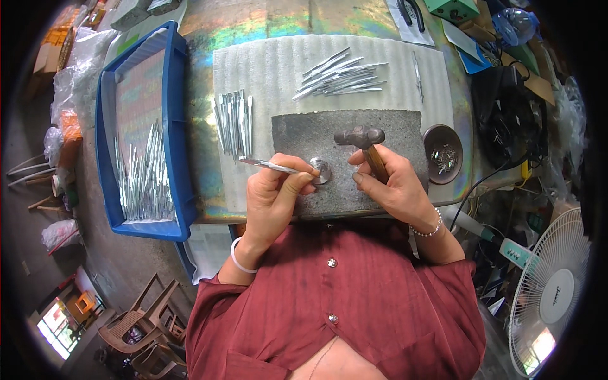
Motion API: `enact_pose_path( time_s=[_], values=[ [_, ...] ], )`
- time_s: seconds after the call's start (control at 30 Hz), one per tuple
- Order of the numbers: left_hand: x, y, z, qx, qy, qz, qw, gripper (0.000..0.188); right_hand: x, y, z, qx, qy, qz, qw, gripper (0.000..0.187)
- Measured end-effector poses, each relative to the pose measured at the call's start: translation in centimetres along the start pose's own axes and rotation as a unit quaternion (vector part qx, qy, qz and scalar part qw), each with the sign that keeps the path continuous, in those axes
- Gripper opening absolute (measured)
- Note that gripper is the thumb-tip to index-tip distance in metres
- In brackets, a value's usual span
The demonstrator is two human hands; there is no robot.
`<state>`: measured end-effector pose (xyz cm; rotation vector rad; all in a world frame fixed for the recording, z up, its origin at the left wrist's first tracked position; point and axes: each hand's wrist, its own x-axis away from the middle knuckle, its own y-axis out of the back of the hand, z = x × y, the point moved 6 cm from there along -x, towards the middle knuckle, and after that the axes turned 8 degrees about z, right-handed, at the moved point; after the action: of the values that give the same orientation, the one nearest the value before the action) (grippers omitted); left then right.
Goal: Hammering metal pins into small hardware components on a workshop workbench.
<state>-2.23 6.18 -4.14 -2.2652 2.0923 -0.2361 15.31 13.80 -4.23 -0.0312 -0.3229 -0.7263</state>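
Observation:
Pinched in the fingers of my left hand [275, 189] is a slim silver metal rod [269, 164]. Its right end reaches a small round metal block [322, 170], and my fingertips hide part of that end. The block sits on a dark grey slab [294, 130]. My right hand [400, 185] is closed round the wooden handle of a ball-peen hammer [360, 136], whose head is over the slab. The thumb and forefinger of that hand come close together; whether a small piece is between them, I cannot tell.
Similar rods lie in a pile [339, 77] and a row [233, 123] on a white foam sheet [259, 63]. Many more stand in a blue tray [178, 126] at left. A brown bowl [434, 136] with tiny metal pins is right of the slab. A fan [554, 294] stands lower right.

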Motion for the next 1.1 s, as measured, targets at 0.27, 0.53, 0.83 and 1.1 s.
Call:
enact_pose_path(
  time_s=[0.27, 0.53, 0.83, 1.1],
  values=[
    [0.1, -0.5, -0.2, -0.061, -0.011, 0.002, 0.998, 0.003, 0.0, -0.1, 0.1, -0.004, -0.003, 0.009, 1.0, 0.016],
    [0.1, -0.6, -0.7, -0.103, -0.028, -0.005, 0.994, 0.003, 0.1, -0.1, 0.0, -0.011, 0.0, 0.009, 1.0, 0.016],
    [0.1, -0.8, -0.8, -0.117, -0.038, -0.01, 0.992, 0.004, 0.1, 0.0, 0.2, 0.008, 0.018, -0.003, 1.0, 0.016],
    [0.2, -2.8, -3.2, -0.398, -0.189, 0.027, 0.897, 0.026, 0.8, -2.0, 3.4, -0.267, 0.061, 0.048, 0.96, 0.027]
  ],
)
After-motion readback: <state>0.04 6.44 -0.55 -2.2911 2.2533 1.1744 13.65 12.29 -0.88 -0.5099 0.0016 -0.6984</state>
